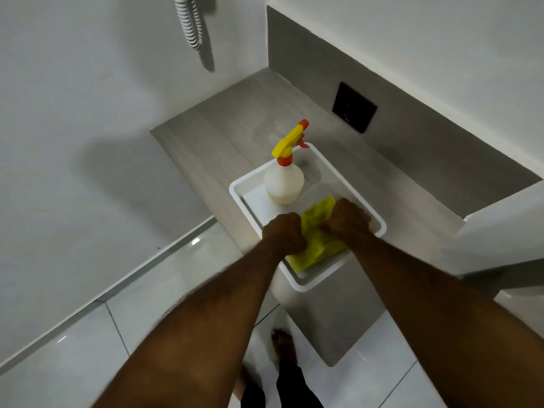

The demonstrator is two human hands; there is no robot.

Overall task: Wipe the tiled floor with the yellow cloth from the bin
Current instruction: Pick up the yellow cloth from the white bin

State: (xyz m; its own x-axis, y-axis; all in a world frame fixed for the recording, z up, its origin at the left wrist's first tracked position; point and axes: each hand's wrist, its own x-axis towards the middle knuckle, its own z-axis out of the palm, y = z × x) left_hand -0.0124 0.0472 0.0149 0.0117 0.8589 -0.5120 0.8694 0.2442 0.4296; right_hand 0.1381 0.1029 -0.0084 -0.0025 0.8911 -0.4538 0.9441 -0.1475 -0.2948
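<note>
While both bare arms are stretched forward over a grey wood-grain ledge point(223, 134), a crumpled yellow cloth point(316, 240) is gripped inside a shallow white plastic bin point(235, 195), beside a translucent spray bottle with a yellow-and-orange trigger head point(284, 181). The cloth is bunched between the left hand point(284, 234) and the right hand point(348, 216), whose fingers are curled shut into the fabric, knuckles upward. The glossy white tiled floor point(88, 343) below is not yet being wiped. The lift is judged best made straight up, with the whole cloth gathered so that no corner snags the bin's rim or topples the bottle. A faint printed label is seen behind the bottle, but no writing can be read; no brand is visible.
</note>
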